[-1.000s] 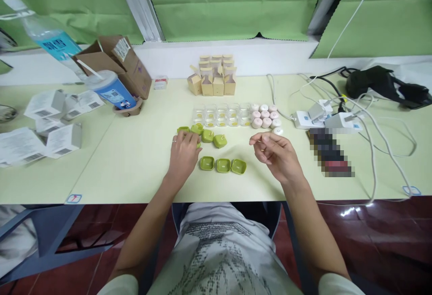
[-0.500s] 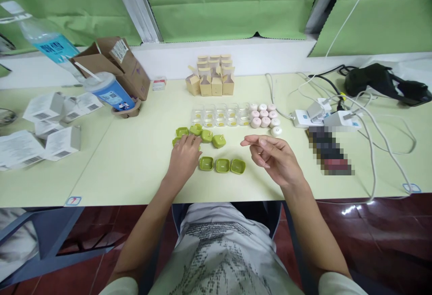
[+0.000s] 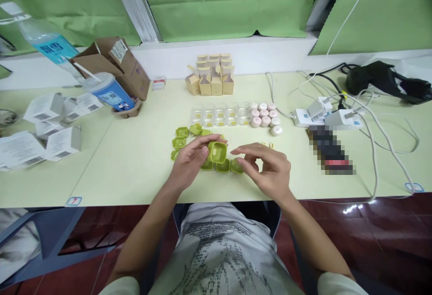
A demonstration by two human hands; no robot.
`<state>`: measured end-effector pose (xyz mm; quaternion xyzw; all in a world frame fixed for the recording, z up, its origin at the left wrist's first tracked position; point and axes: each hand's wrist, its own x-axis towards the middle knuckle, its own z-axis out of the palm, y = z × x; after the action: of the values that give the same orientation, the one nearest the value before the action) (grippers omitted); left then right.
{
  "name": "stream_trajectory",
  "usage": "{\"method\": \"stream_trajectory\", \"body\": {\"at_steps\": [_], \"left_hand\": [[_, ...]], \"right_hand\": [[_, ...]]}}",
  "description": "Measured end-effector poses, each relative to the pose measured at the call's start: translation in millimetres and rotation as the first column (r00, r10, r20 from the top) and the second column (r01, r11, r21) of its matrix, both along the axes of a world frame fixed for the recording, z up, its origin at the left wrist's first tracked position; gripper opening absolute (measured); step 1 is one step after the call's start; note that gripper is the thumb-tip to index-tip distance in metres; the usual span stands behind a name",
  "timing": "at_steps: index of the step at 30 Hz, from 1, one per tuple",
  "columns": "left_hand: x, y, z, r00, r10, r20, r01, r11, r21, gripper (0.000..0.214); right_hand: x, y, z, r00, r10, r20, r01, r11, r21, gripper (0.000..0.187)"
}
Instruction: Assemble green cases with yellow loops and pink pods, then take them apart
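My left hand [image 3: 191,160] is closed on a small green square cup [image 3: 218,152], raised with its hollow side toward me. A lighter oval patch shows in its floor. Close to the cup's right side is my right hand [image 3: 268,169], its thumb and forefinger curved and apart, with nothing visible between them. Beneath the hands lies a row of green cups, among them a middle one [image 3: 222,166]. More green pieces, including one at the back [image 3: 182,131], lie left of and behind my left hand. Small yellow loops [image 3: 271,145] show just beyond my right hand.
Behind the hands stand clear plastic trays [image 3: 221,115], pink and white round pieces [image 3: 265,114] and open cardboard boxes [image 3: 216,83]. White boxes [image 3: 62,143], a blue cup [image 3: 110,92] and a bottle [image 3: 50,43] are left. A power strip [image 3: 302,118] and cables lie right.
My left hand has lifted a green cup from the back group and brought it right, toward me. My right hand has moved slightly left and down, close to the cup.
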<state>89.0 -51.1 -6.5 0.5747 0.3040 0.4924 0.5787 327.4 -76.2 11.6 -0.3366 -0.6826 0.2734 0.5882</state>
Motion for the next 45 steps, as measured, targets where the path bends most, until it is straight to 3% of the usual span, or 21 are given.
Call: {"method": "stream_trajectory", "body": {"at_steps": [4,7,13,17,23,29,33,36,45], "left_hand": [[9,-4,4.2,0.993,-0.021,-0.113,0.025,0.999,0.028,0.051],[13,-5,10.1,0.967,-0.007,-0.256,0.017,0.999,0.036,0.061],[13,-4,7.8,0.936,-0.026,-0.350,0.026,1.000,-0.006,0.073],[8,-1,7.7,0.919,-0.101,-0.380,0.083,0.995,-0.064,0.079],[0,1,8.5,0.935,-0.286,-0.211,0.233,0.941,-0.244,0.096],[3,0,8.1,0.954,-0.257,-0.156,0.196,0.926,-0.324,0.088],[3,0,6.8,0.958,-0.244,-0.153,0.186,0.929,-0.321,0.085],[3,1,3.9,0.956,-0.250,-0.153,0.188,0.924,-0.333,0.085],[2,4,5.4,0.949,-0.286,-0.132,0.222,0.905,-0.363,0.070]], "right_hand": [[-7,-1,-5.8,0.960,-0.123,0.250,0.064,0.971,0.231,0.017],[-6,4,-10.4,0.892,-0.212,0.399,0.041,0.918,0.395,0.020],[0,11,-16.6,0.859,-0.230,0.457,-0.074,0.827,0.557,0.025],[1,14,-20.3,0.839,-0.210,0.502,-0.127,0.821,0.557,0.022],[1,15,-25.6,0.898,-0.077,0.433,-0.151,0.872,0.467,0.015],[1,12,-23.7,0.916,-0.041,0.400,-0.147,0.892,0.427,0.020],[-1,13,-22.5,0.910,-0.116,0.398,-0.107,0.862,0.496,0.027],[-1,13,-23.0,0.893,-0.145,0.425,-0.091,0.869,0.487,0.026],[3,15,-23.0,0.912,-0.011,0.411,-0.169,0.901,0.399,0.023]]}}
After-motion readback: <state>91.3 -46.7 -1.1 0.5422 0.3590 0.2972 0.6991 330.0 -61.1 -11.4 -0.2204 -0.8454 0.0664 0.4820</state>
